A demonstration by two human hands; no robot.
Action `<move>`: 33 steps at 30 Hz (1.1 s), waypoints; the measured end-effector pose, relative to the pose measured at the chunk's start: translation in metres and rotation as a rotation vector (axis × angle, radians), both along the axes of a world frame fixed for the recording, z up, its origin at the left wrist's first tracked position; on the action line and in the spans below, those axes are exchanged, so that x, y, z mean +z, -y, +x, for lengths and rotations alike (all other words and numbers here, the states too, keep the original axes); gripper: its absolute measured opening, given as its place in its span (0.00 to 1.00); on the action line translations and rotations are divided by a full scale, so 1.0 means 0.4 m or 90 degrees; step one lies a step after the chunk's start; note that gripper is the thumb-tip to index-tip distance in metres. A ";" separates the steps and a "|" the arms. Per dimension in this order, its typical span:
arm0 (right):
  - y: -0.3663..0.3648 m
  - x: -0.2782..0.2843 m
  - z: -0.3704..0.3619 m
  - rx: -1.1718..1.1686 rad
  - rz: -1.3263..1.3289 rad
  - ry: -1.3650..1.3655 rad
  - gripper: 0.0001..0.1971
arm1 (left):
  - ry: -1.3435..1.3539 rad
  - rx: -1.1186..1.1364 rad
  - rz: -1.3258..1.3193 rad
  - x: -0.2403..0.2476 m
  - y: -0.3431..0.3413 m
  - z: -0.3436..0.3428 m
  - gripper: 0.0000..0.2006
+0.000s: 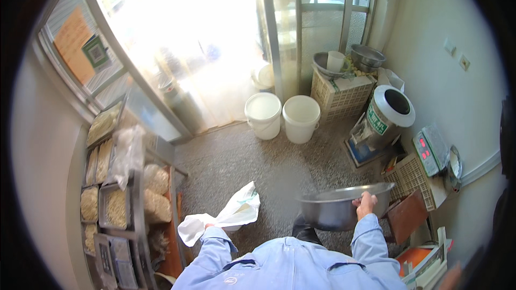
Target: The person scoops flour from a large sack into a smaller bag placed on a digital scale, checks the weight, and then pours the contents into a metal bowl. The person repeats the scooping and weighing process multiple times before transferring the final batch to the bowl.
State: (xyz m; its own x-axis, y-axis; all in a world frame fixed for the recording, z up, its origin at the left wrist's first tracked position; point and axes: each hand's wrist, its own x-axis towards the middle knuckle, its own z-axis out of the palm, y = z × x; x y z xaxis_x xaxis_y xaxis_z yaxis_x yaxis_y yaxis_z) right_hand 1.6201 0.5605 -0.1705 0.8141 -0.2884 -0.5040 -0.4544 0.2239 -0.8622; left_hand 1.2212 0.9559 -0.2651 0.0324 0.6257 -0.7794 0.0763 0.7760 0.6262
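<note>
A white sack (239, 207) hangs in my left hand (208, 226), bunched at its middle with both ends flaring out. Most of that hand's fingers are hidden behind the sack. On the other side, my right hand (366, 204) is closed over the rim of a wide, deep metal basin (329, 212). The basin is in front of my right side, above the speckled floor, and partly covers my dark-trousered leg. Its inside is mostly out of sight.
Two white buckets (263, 115) stand near the bright doorway. At right are a steel machine (373, 118), a stacked crate (336, 96) with bowls on top and a scale (430, 150) on another crate. A shelf rack (141, 204) with trays of pale food lines the left.
</note>
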 end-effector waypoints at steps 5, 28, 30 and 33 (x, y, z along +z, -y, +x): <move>0.049 -0.103 0.166 -0.054 0.021 -0.152 0.10 | 0.042 -0.012 0.006 -0.097 -0.103 0.397 0.16; -0.157 -0.476 0.283 -0.191 0.104 -0.254 0.14 | -0.111 0.119 -0.084 -0.057 -0.375 0.486 0.19; -0.169 -0.510 0.296 -0.198 0.127 -0.256 0.12 | -0.126 0.098 -0.081 -0.052 -0.373 0.485 0.20; -0.195 -0.575 0.324 -0.189 0.131 -0.246 0.11 | -0.089 0.072 -0.097 -0.043 -0.374 0.481 0.22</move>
